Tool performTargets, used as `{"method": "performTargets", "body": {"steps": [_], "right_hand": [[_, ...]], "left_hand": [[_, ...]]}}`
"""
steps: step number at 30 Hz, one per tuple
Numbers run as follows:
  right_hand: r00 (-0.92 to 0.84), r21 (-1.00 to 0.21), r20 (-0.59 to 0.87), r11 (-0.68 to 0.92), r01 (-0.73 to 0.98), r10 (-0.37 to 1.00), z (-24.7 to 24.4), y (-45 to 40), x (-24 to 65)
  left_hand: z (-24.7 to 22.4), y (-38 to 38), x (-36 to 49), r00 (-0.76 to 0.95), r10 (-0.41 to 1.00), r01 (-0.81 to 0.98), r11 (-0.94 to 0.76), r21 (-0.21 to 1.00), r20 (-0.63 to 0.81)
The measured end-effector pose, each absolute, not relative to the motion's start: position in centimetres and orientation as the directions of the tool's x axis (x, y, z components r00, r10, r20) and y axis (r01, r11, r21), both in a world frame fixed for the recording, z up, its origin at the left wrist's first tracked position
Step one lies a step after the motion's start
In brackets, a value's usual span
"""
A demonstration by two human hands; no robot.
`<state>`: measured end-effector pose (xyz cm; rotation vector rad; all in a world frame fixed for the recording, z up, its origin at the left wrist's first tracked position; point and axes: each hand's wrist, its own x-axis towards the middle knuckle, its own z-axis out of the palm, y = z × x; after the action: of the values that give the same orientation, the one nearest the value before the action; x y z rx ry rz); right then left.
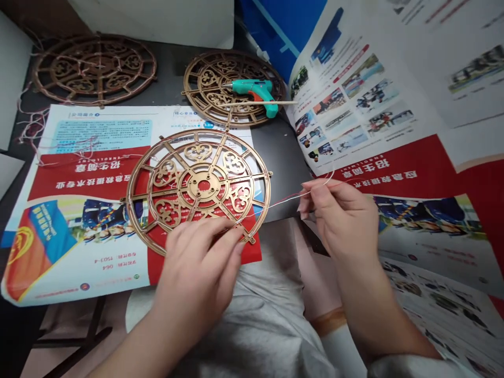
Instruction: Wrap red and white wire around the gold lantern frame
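A round bronze-coloured openwork wheel [202, 189] with spokes and scroll ornaments lies on a printed paper sheet. My left hand [202, 257] rests on its near rim, fingers curled around the edge; thumb and forefinger press at a spot where a wire meets the rim. From there a thin red-and-white wire [285, 199] runs out to the right. Its other end is pinched between thumb and fingers of my right hand [340, 215], held beyond the wheel's right side, with a short tail sticking up past the fingertips.
Behind lies a second bronze wheel [205, 68] with a teal glue gun [255, 90] and a thin wooden stick [281, 103] on it. A third wheel [100, 97] with tangled wires [33, 128] sits back left. Printed sheets [429, 173] stand up on the right.
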<state>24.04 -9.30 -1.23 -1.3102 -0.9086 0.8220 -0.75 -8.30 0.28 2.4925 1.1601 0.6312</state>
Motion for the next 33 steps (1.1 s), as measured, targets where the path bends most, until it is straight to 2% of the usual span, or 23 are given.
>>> {"method": "performTargets", "body": {"steps": [4, 9, 15, 26, 33], "right_hand": [[0.389, -0.968, 0.232, 0.171, 0.184, 0.892, -0.8, -7.3, 24.4], [0.340, -0.937, 0.310, 0.224, 0.269, 0.888, -1.1, -5.0, 24.4], [0.331, -0.933, 0.325, 0.243, 0.265, 0.886, -1.6, -3.6, 24.2], [0.336, -0.932, 0.313, 0.218, 0.291, 0.889, -1.8, -2.3, 23.7], [0.321, -0.930, 0.310, 0.216, 0.297, 0.895, -1.9, -2.1, 23.4]], "left_hand": [[0.0, -8.3, -2.8, 0.549, 0.805, 0.687, -0.588, 0.426, 0.225], [-0.7, -7.8, -2.3, 0.591, 0.781, 0.670, -0.614, 0.418, 0.201], [-1.5, -7.6, -2.0, 0.596, 0.764, 0.681, -0.643, 0.350, 0.246], [-1.6, -7.4, -2.3, 0.638, 0.713, 0.647, -0.701, 0.300, 0.290], [-2.1, -7.3, -2.4, 0.627, 0.709, 0.633, -0.705, 0.320, 0.321]]}}
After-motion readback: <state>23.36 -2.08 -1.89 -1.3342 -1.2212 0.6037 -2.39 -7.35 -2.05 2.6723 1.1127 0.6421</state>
